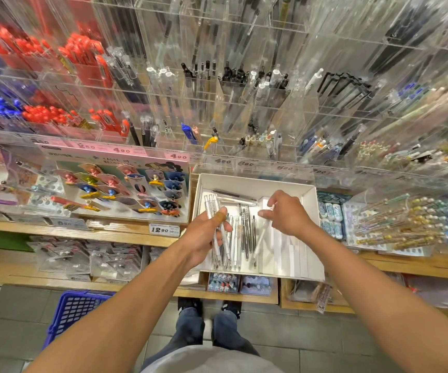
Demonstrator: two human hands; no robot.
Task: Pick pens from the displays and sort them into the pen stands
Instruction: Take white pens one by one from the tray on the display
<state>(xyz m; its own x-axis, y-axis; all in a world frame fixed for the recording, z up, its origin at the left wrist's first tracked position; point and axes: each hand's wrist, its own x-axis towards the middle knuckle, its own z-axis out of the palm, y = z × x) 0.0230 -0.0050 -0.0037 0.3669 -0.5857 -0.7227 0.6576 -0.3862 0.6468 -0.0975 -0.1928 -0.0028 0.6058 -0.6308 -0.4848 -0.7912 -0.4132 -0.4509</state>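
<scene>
At twelve o'clock we face the wall of clear acrylic pen stands [244,84], many slots partly filled. Below it sits the shallow white cardboard box [309,238] of loose pens. Our left hand [204,238], at nine o'clock of the box, grips a bundle of clear-barrelled pens [221,232]. Our right hand [287,214], at three o'clock, pinches a slim white pen [262,235]. The bundle looks loosely fanned, so we judge a pen could slip back into the box.
</scene>
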